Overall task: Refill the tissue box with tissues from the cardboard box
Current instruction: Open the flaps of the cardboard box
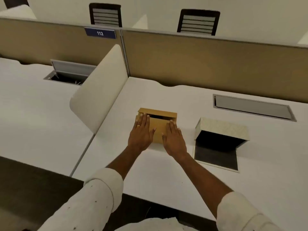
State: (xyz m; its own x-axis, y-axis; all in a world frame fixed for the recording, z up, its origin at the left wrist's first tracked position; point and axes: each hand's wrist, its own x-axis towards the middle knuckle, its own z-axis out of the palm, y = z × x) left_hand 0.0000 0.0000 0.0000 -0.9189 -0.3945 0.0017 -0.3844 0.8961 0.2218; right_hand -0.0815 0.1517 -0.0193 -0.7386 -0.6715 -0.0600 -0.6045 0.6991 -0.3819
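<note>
A small brown cardboard box (pixel 158 127) lies on the white desk (pixel 150 172) in front of me. Its top flap is nearly down, with a dark slit along the far edge. My left hand (pixel 141 132) rests flat on the box's left part, fingers spread, a ring on one finger. My right hand (pixel 174 139) lies flat on its right part. To the right stands the tissue box (pixel 221 127), cream patterned, tipped so its dark open inside faces me, with its dark-lined lid (pixel 216 157) lying flat on the desk. No tissues show.
A cream side divider (pixel 100 90) stands left of the cardboard box. A tan partition (pixel 216 64) runs along the back. A shut cable hatch (pixel 253 107) is set in the desk behind the tissue box; an open hatch (pixel 70 74) is on the neighbouring desk.
</note>
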